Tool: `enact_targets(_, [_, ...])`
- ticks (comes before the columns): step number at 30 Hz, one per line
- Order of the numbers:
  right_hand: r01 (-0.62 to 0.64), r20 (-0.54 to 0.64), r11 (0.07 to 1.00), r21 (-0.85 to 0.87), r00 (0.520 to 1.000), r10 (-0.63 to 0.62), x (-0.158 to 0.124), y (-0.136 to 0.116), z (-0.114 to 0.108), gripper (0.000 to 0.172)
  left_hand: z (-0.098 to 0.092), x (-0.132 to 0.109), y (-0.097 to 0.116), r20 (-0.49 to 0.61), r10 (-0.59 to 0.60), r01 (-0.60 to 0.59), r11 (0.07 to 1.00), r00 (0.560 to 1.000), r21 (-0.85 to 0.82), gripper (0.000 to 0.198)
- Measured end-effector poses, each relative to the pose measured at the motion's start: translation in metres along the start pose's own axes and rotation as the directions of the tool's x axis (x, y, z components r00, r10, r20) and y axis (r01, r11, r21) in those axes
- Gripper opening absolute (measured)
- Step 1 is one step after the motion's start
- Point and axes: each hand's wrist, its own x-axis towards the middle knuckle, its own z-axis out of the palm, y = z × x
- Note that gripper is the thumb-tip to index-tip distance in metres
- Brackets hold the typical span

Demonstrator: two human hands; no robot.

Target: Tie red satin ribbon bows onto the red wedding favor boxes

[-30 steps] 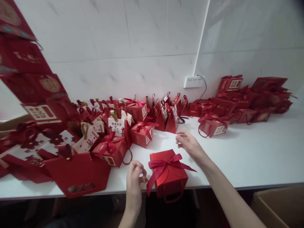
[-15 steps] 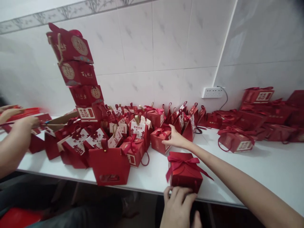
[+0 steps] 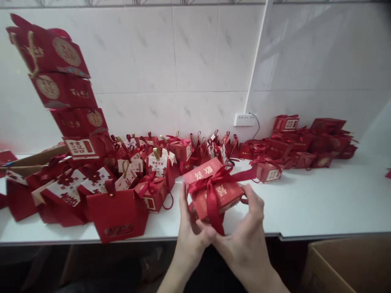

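Between my two hands is a small red gift box, tied with a dark red ribbon bow and printed with gold characters on top. It is tilted above the front edge of the table. My left hand cups its left side, and my right hand curls around its right side, with the thumbs close together in front. Part of the box's underside and the red shape below it are hidden by ribbon and hands. To the left stands a plain red gift box with a loop handle and a cut-out window.
A leaning stack of red boxes rises at the left. Many small red favour boxes crowd the white table, with a pile of others at the right. A cardboard box sits below the table edge; a socket strip is on the wall.
My right hand has drawn back from the back row with the ribbon-tied box, and my left hand has joined it. The view has turned right; the co-worker's arms are out of sight.
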Motion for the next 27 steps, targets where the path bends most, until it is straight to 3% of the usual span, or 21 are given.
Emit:
enact_targets(4, [0.046,0.04,0.994,0.1,0.998,-0.05,-0.037,0.0,-0.025,0.09,-0.006,-0.012,0.003,0.102,-0.051,0.041,0.994,0.993,0.099,0.107])
enact_targets(7, [-0.004,0.105,0.945,0.327,0.994,-0.033,-0.052,0.006,-0.051,0.088,-0.011,-0.023,0.009,0.171,-0.101,0.062,0.974,0.98,0.22,0.091])
enact_targets(10, [-0.13,0.112,0.84,0.527,0.99,0.083,-0.053,0.013,-0.073,0.076,-0.005,-0.032,0.017,0.138,-0.063,0.025,0.964,0.988,0.266,0.086])
enact_targets(13, [-0.237,0.139,0.811,0.535,0.971,0.192,-0.044,0.018,-0.086,0.076,0.008,-0.039,0.02,0.137,-0.025,-0.011,0.966,0.99,0.26,0.09])
enact_targets(16, [-0.287,0.22,0.774,0.565,0.956,0.195,-0.039,0.02,-0.1,0.078,0.021,-0.045,0.018,0.164,0.002,-0.042,0.969,0.987,0.242,0.095])
enact_targets(18, [-0.253,0.176,0.779,0.574,0.967,0.184,-0.041,0.016,-0.11,0.059,0.027,-0.047,0.013,0.159,0.026,-0.062,0.972,0.987,0.227,0.102])
enact_targets(21, [-0.105,0.058,0.908,0.405,0.994,0.089,-0.046,0.006,-0.125,0.02,0.033,-0.051,0.008,0.145,0.058,-0.088,0.974,0.988,0.208,0.109])
enact_targets(24, [0.142,0.075,0.979,0.144,0.985,-0.154,-0.052,-0.004,-0.136,0.029,0.036,-0.054,0.007,0.104,0.063,-0.084,0.973,0.993,0.215,0.103])
enact_targets(27, [0.267,0.128,0.963,0.017,0.955,-0.267,-0.057,-0.009,-0.142,0.042,0.038,-0.056,0.008,0.049,0.065,-0.076,0.962,0.997,0.262,0.09])
